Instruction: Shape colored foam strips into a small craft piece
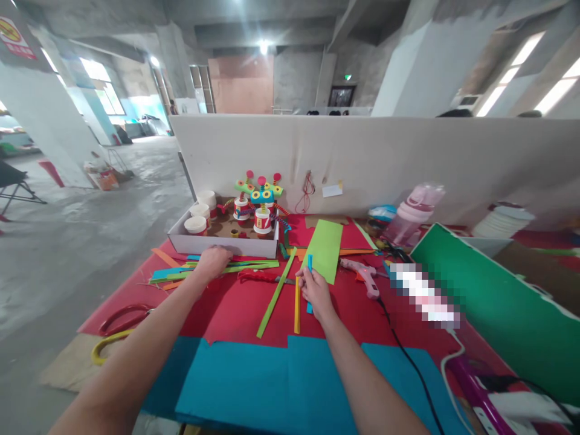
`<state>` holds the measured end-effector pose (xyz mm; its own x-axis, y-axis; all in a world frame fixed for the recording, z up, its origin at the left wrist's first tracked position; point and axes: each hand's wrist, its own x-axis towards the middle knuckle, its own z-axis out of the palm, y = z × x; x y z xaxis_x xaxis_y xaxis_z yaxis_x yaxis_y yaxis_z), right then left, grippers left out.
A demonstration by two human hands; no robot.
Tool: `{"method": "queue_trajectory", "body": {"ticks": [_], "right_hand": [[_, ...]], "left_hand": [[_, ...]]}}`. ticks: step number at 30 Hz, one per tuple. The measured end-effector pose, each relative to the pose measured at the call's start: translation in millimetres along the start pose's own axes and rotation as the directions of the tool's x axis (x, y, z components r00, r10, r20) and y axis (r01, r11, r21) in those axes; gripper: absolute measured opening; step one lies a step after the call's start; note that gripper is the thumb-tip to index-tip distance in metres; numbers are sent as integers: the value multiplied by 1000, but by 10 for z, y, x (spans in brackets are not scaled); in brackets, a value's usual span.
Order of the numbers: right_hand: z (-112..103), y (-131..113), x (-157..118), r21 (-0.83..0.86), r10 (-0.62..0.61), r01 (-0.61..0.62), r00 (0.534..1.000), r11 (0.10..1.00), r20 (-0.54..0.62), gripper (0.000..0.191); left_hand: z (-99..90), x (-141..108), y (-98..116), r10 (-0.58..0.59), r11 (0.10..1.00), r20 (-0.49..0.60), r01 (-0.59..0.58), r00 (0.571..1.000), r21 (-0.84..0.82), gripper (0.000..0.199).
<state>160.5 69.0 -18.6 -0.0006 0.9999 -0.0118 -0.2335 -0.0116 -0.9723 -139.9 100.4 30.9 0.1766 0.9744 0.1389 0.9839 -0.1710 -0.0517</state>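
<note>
My right hand (317, 294) is closed on a blue paper strip (310, 261), which sticks out above and below the fingers. A yellow paper strip (297, 308) runs along the fingertips; whether they grip it I cannot tell. My left hand (214, 262) reaches into a pile of green paper strips (258, 264) along the front of a white box (226, 246). Its fingers are bent downward and the tips are hidden. Between the hands, a long green strip (275, 297) lies slanted on the red sheet (235, 311), near red-handled pliers or cutters (258, 276).
The box holds white cups (196, 226) and several paper-cup figures (263, 220) with coiled arms. A pink glue gun (365, 277), its cord trailing forward, lies right of a light-green sheet (324, 248). Large scissors (124, 319) lie at left, blue sheets (235, 380) in front, a green panel (498, 314) at right.
</note>
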Motion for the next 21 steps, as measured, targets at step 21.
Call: {"method": "queue_trajectory", "body": {"ticks": [21], "right_hand": [[-82,-360,-3,-199,50,-48,999,979,6,26]], "left_hand": [[-11,-240,824,-605,533,-371,13,704,-846,21]]}}
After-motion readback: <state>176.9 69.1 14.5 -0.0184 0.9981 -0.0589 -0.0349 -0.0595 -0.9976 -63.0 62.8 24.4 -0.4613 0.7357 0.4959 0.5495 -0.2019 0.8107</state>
